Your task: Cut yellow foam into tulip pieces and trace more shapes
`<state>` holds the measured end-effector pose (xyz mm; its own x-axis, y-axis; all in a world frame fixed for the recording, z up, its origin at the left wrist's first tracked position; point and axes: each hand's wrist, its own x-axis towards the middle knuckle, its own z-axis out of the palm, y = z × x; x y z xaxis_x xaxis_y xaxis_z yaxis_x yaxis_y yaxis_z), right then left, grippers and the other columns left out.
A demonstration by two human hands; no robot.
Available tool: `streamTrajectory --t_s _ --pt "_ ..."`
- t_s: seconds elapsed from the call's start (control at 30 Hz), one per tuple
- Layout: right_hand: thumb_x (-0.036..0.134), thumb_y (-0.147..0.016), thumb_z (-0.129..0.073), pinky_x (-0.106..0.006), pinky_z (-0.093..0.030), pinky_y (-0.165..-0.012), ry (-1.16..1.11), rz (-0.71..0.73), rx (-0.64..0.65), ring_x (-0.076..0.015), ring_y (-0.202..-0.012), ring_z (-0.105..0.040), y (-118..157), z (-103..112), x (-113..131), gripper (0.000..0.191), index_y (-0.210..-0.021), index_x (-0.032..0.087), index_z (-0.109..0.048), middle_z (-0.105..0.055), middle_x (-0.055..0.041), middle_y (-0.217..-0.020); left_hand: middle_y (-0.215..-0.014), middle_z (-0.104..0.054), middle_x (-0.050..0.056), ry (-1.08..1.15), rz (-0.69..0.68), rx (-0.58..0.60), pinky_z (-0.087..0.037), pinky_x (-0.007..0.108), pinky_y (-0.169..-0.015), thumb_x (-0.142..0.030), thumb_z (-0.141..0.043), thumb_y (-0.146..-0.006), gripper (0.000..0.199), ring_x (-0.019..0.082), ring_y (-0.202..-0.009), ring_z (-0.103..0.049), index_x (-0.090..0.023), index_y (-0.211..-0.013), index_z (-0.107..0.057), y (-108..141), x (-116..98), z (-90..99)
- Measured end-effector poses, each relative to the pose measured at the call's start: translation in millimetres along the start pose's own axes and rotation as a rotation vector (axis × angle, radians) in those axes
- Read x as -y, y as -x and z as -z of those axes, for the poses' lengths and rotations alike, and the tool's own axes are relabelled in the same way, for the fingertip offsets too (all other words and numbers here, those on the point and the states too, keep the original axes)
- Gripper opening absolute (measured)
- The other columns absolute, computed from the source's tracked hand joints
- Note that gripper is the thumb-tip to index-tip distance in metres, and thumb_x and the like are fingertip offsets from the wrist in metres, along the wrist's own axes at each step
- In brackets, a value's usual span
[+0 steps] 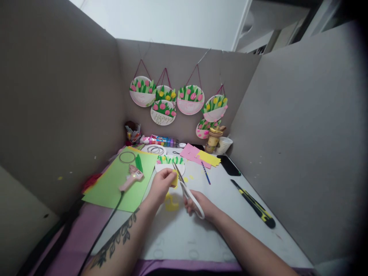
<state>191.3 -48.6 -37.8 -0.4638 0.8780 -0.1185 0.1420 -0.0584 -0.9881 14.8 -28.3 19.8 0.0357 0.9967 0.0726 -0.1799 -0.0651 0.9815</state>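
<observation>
Between its thumb and fingers my left hand [163,183] pinches a small piece of yellow paper [174,179]. White-handled scissors [192,200] are in my right hand [200,205], fingers through the loops, blades pointing up and away beside the yellow paper. Whether the blades touch the paper I cannot tell. Below my left hand lies a cut yellow paper scrap [171,204], with a few small yellow bits near the blades. Just beyond my hands is a paper plate craft [170,165] with green leaves and pink and yellow flowers, partly hidden by my left hand.
A pink glue gun [132,181] rests on green sheets [106,191] at left, its cord running toward me. To the right are a pencil [206,172], pink paper [192,152], yellow paper [209,157], a phone [229,165] and a utility knife [253,204]. Plate crafts [191,107] hang behind.
</observation>
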Motion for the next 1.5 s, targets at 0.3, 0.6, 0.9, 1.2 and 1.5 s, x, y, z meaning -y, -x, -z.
streamTrajectory --t_s 0.3,0.6,0.9,1.2,1.5 --pt "0.026 -0.062 -0.056 -0.022 -0.043 -0.048 0.015 -0.024 -0.003 -0.0111 -0.050 -0.054 0 4 0 0.016 -0.073 0.016 -0.051 -0.054 0.0011 -0.062 -0.055 -0.049 -0.004 0.002 0.002 0.029 -0.036 0.020 -0.050 -0.034 -0.064 -0.070 0.021 0.008 -0.051 -0.043 -0.015 -0.066 -0.054 -1 -1 2.2" --pt "0.019 -0.057 -0.051 -0.020 -0.040 -0.046 0.028 -0.070 -0.001 -0.0101 -0.048 -0.051 -2 10 -3 0.013 -0.070 0.016 -0.051 -0.052 0.0027 -0.057 -0.053 -0.049 -0.004 -0.051 -0.022 0.058 -0.034 0.021 -0.050 -0.032 -0.061 -0.070 0.018 0.008 -0.050 -0.043 -0.016 -0.064 -0.054 -1 -5 5.5" --pt "0.017 -0.058 -0.052 -0.021 -0.040 -0.049 0.076 -0.073 0.039 -0.0103 -0.049 -0.050 1 18 -3 0.012 -0.070 0.017 -0.051 -0.054 0.0027 -0.057 -0.054 -0.049 -0.003 -0.115 -0.017 0.086 -0.035 0.020 -0.049 -0.028 -0.060 -0.070 0.016 0.008 -0.050 -0.043 -0.015 -0.064 -0.056 -3 -6 10.7" --pt "0.016 -0.058 -0.053 -0.020 -0.036 -0.048 0.126 -0.077 0.045 -0.0098 -0.052 -0.047 3 22 2 0.010 -0.068 0.017 -0.051 -0.054 0.0025 -0.058 -0.053 -0.048 -0.003 -0.177 0.035 0.089 -0.037 0.020 -0.046 -0.032 -0.063 -0.066 0.019 0.008 -0.048 -0.043 -0.015 -0.062 -0.055 -2 -14 12.1" --pt "0.017 -0.058 -0.054 -0.020 -0.035 -0.049 0.182 -0.080 0.028 -0.0096 -0.054 -0.046 4 27 1 0.010 -0.068 0.016 -0.051 -0.054 0.0019 -0.060 -0.055 -0.048 -0.003 -0.228 0.018 0.067 -0.037 0.019 -0.043 -0.035 -0.063 -0.065 0.021 0.009 -0.050 -0.043 -0.016 -0.062 -0.056 -1 -17 11.6"
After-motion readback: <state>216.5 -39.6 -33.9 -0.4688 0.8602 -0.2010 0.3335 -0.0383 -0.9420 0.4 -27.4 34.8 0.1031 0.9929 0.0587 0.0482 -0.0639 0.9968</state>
